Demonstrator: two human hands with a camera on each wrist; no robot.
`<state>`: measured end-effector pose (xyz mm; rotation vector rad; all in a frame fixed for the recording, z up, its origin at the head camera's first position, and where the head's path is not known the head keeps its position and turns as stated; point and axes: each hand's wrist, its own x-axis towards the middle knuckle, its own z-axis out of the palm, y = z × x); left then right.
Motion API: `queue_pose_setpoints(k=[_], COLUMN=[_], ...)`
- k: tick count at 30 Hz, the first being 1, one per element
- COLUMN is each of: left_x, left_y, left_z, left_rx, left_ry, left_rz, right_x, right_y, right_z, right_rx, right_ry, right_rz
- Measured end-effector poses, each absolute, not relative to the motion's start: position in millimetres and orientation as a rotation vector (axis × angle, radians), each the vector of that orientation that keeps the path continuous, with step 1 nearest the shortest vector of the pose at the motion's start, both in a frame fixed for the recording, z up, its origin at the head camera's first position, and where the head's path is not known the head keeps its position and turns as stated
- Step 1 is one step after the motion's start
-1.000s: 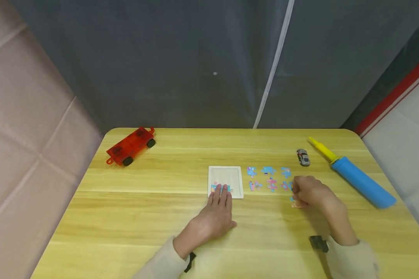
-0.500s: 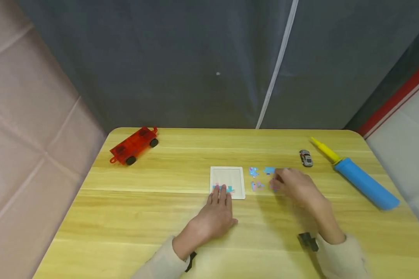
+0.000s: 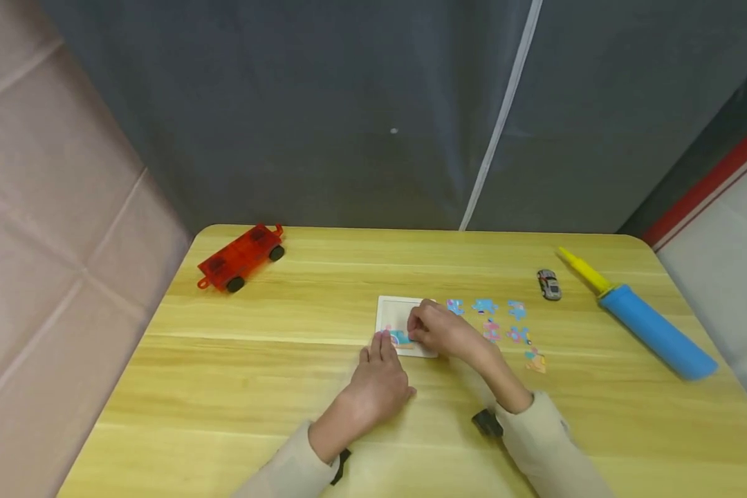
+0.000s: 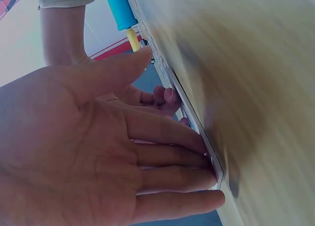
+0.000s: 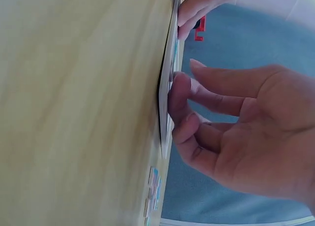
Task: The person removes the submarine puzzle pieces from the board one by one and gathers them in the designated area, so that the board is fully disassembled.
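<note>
A square white puzzle tray (image 3: pixel 404 303) lies mid-table, with joined puzzle pieces (image 3: pixel 400 337) in blue, pink and orange along its near side. My left hand (image 3: pixel 380 380) rests its straight fingertips on the tray's near left part; in the left wrist view the left palm (image 4: pixel 88 152) shows, fingers extended to the tray edge. My right hand (image 3: pixel 445 332) is over the tray's right half, fingers curled and tips down at a puzzle piece, largely hidden beneath them. In the right wrist view, the right index fingertip (image 5: pixel 179 83) meets the tray (image 5: pixel 166 98), the thumb just above it.
Several loose puzzle pieces (image 3: pixel 485 306) lie right of the tray, with an orange one (image 3: pixel 536 360) nearest the front. Behind them stand a small toy car (image 3: pixel 548 284) and a blue and yellow hand pump (image 3: pixel 656 332). A red toy wagon (image 3: pixel 243 257) sits back left.
My right hand has moved left from the loose pieces to the tray. The near-left loose piece is gone from its row. My left hand has shifted slightly left on the tray.
</note>
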<state>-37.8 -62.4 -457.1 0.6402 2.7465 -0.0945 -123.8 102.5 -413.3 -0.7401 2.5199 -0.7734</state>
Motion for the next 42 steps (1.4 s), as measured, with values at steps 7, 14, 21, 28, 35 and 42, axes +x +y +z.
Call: queue_pose_setpoints(k=[7,14,21,28,35,42], left_x=[-41.8,-39.9,-38.0,-38.2,-35.1,-35.8], left_y=[-61.3,-57.9,-58.5,-60.1,-60.4,-62.9], left_z=[-474.2,-466.9,-461.7,-468.9,-469.0,-471.2], left_rx=[0.646,0.599,0.594,0.591,0.624,0.628], left_ry=[2.769,2.764,2.761,2.770,2.767,2.797], left_rz=[-0.123,-0.135,-0.142,-0.079,-0.067,-0.060], right_x=[-121.9,-122.9,-126.1,-127.3,-114.5,-111.7], right_y=[99.0,100.5,115.2,135.3,178.8,209.3], right_z=[-416.4,-418.5,-415.1,-413.4,-408.9,-402.5], right_rx=[-0.710,-0.632,-0.603,-0.616,-0.596,-0.533], right_ry=[2.519,2.461,2.454,2.433,2.409,2.408], right_rz=[-0.806,-0.910,-0.953,-0.994,-1.098,-1.108])
